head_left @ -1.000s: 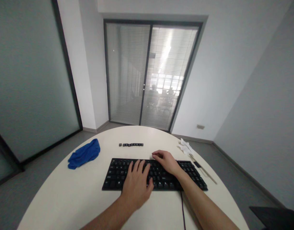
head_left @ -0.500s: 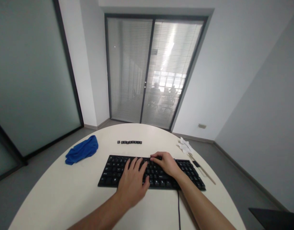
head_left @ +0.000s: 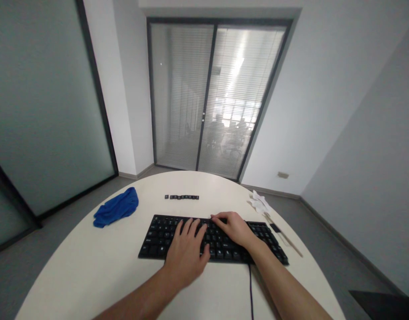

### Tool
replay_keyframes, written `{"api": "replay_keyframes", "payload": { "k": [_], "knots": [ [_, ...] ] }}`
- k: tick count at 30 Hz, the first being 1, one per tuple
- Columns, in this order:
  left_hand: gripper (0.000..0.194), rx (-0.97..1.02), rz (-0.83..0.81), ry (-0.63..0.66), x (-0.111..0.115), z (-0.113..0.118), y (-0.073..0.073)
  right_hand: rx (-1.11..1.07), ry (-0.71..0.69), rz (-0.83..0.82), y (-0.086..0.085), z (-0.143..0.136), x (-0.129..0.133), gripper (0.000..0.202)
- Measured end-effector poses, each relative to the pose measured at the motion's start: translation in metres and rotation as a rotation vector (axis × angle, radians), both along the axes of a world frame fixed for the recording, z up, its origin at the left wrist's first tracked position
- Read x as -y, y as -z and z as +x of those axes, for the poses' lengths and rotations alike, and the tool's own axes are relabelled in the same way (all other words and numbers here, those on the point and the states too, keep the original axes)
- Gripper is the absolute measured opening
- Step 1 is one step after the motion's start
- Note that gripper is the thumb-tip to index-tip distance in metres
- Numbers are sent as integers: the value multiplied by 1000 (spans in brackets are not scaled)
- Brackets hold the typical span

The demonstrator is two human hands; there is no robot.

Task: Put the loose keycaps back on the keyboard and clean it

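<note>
A black keyboard [head_left: 151,242] lies across the white round table, with its cable [head_left: 251,289] running toward me from the near edge. My left hand [head_left: 186,246] rests palm down over its left-middle keys, fingers spread. At the far edge of the key rows, right of centre, my right hand [head_left: 232,226] has thumb and fingertips pinched together. Whatever sits in that pinch is too small to make out. Beyond the keyboard, several loose black keycaps [head_left: 184,197] form a row, and a single keycap [head_left: 166,196] sits slightly apart at its left end.
To the left lies a crumpled blue cloth [head_left: 117,207]. White crumpled tissue [head_left: 259,202] is at the right edge of the table [head_left: 101,271], near a thin wooden-handled tool [head_left: 291,244] with a black band. A dark object [head_left: 382,304] shows at lower right.
The view has shifted very slightly. The thumb and fingertips of my right hand look a little closer together; my left hand keeps its place on the keyboard.
</note>
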State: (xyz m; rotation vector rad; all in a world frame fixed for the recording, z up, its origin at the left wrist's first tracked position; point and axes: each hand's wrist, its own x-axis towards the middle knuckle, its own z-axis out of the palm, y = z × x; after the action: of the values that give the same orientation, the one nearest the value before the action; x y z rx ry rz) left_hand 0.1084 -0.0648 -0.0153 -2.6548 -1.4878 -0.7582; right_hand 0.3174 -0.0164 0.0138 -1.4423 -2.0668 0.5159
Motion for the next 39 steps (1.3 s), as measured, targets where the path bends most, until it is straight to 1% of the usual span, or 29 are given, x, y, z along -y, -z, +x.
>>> {"api": "replay_keyframes", "payload": {
  "k": [5, 11, 13, 18, 24, 28, 32, 35, 39],
  "knots": [
    [51, 3, 14, -11, -1, 0, 4, 101, -11, 30, -2, 2, 3, 40],
    [54, -8, 34, -55, -2, 0, 9, 321, -129, 99, -14, 4, 14, 41],
    [53, -10, 35, -52, -2, 0, 8, 397, -140, 116, -17, 3, 18, 44],
    [52, -1, 30, -54, 0, 0, 7, 491, -104, 117, -22, -3, 23, 46],
    [52, 14, 25, -42, -2, 0, 8, 555, -38, 48, -27, -12, 24, 43],
    [52, 16, 28, -45, -2, -1, 8, 619, -6, 35, -31, -22, 25, 40],
    [52, 25, 27, -42, -2, -1, 9, 746, 44, -23, -38, -37, 26, 39],
    [52, 26, 26, -40, -2, -1, 9, 788, 99, -42, -41, -46, 19, 38],
    [52, 23, 28, -48, -2, 0, 10, 772, 159, -40, -37, -50, -8, 32]
  ]
}}
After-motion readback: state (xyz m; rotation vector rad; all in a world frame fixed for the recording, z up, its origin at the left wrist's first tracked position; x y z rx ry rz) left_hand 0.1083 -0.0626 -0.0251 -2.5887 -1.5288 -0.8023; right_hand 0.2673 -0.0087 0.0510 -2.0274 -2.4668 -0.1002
